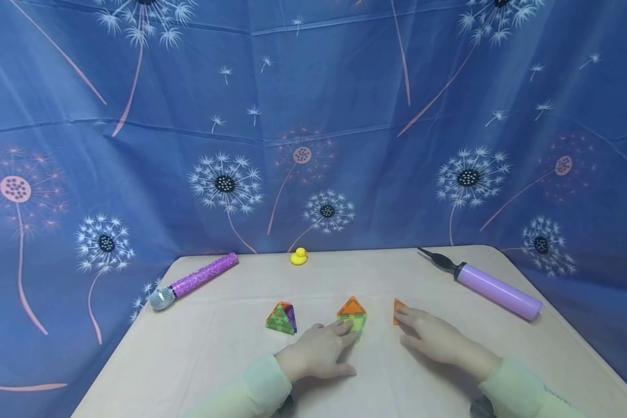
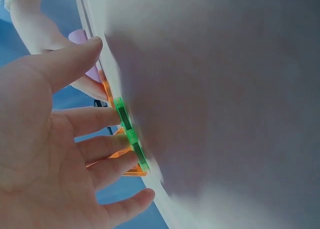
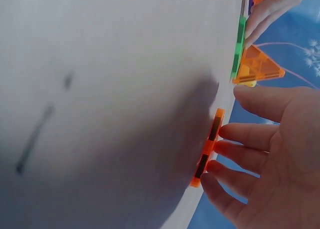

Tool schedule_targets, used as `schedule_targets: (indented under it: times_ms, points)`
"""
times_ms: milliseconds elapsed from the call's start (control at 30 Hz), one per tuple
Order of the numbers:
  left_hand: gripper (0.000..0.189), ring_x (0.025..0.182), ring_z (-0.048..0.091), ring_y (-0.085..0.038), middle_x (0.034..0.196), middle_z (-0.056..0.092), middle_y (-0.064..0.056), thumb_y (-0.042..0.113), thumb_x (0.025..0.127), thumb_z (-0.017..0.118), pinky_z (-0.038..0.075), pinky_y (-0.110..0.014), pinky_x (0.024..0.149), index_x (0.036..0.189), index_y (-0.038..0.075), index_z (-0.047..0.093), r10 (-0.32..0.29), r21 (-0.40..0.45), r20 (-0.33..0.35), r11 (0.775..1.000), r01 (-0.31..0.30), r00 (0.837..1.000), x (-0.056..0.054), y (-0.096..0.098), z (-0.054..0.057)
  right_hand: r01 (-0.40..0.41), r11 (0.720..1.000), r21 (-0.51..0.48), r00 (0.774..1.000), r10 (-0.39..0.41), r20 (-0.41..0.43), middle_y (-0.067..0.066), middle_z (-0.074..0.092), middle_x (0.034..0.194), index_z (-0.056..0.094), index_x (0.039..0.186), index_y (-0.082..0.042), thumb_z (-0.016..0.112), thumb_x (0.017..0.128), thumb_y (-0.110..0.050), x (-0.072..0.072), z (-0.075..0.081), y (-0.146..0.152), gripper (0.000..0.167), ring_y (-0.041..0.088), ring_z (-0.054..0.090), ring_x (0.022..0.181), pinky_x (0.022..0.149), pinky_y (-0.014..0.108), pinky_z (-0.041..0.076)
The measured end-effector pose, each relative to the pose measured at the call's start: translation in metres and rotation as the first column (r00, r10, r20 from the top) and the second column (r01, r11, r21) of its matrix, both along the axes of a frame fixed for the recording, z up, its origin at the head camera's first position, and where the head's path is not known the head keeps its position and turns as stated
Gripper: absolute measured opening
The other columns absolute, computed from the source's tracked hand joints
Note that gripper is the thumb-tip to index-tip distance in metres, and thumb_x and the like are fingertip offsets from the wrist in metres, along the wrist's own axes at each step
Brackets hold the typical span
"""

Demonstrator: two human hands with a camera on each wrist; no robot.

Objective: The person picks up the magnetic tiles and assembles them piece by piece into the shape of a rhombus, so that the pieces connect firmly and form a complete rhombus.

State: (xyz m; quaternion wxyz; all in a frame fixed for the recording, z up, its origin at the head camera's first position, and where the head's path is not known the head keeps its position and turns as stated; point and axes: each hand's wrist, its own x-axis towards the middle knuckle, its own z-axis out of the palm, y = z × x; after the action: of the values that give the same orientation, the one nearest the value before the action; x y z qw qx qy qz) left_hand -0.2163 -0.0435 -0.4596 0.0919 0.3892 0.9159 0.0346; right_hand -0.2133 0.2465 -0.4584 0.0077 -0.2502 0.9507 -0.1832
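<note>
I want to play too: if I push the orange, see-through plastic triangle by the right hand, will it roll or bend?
The orange triangle probably slides rather than rolls, because it lies flat. It's likely stiff, since its edge looks straight. It's probably light, being thin and plastic-looking.

From the wearer's head, the widest view looks forward and down across the tabletop [image 1: 188, 348] toward a blue dandelion-print backdrop [image 1: 355, 87]. Close-up wrist cameras look along the palms of the left hand [image 2: 55, 139] and right hand [image 3: 287, 154], the tabletop turned sideways in each. All three views share the green tile [image 3: 239, 49] and the upright orange triangle [image 3: 259, 66]; each wrist view also catches the opposite hand.
</note>
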Motion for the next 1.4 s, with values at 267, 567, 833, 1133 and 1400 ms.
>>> schedule_targets:
  times_ms: [267,567,833,1133,1400]
  points:
    - [0.073,0.147,0.036,-0.016,0.160,0.040,0.000,0.059,0.093,0.065,0.044,-0.050,0.108,0.153,0.020,0.050,0.004,-0.006,0.001,1.000,-0.004,1.000,0.000,0.000,0.001,-0.019,1.000,-0.006,1.000,0.019,-0.005,0.029,0.056,0.139,0.061,0.132,0.010,0.070,0.096,-0.020,0.007,0.000,-0.004,0.048,0.050,0.049,0.130,0.106,0.063,0.039]
    - [0.072,0.147,0.035,-0.017,0.160,0.040,-0.001,0.058,0.094,0.064,0.043,-0.051,0.108,0.153,0.019,0.049,0.004,-0.008,-0.001,1.000,-0.004,1.000,0.001,0.001,0.002,-0.077,0.994,-0.079,0.997,0.078,0.006,0.021,0.064,0.124,0.071,0.120,0.004,0.075,0.091,-0.011,-0.013,-0.004,0.008,0.034,0.045,0.058,0.118,0.100,0.060,0.046]
    - [0.073,0.147,0.036,-0.016,0.160,0.040,-0.001,0.059,0.093,0.065,0.044,-0.051,0.108,0.153,0.020,0.049,-0.007,-0.004,-0.015,1.000,0.007,1.000,0.001,0.000,0.000,-0.069,0.969,-0.239,0.995,0.083,0.048,-0.002,0.064,0.101,0.073,0.101,-0.008,0.083,0.080,-0.005,-0.040,-0.010,0.020,0.024,0.024,0.063,0.098,0.090,0.043,0.054]
    - [0.073,0.146,0.037,-0.016,0.159,0.041,-0.001,0.060,0.093,0.065,0.045,-0.050,0.107,0.152,0.020,0.050,-0.016,-0.010,-0.036,1.000,0.016,0.999,0.001,0.001,0.000,0.000,0.951,-0.308,0.964,0.082,0.252,0.018,0.063,0.119,0.058,0.125,0.002,0.083,0.077,0.002,-0.058,-0.006,0.021,0.054,0.033,0.059,0.105,0.092,0.052,0.052]
    - [0.073,0.147,0.036,-0.015,0.160,0.040,0.000,0.060,0.093,0.065,0.044,-0.052,0.108,0.153,0.021,0.049,-0.005,-0.017,-0.017,1.000,0.005,1.000,-0.001,0.001,-0.001,-0.003,0.963,-0.269,0.929,0.103,0.357,0.018,0.062,0.126,0.059,0.133,0.004,0.083,0.080,-0.001,-0.064,0.002,0.022,0.058,0.039,0.057,0.114,0.100,0.059,0.047]
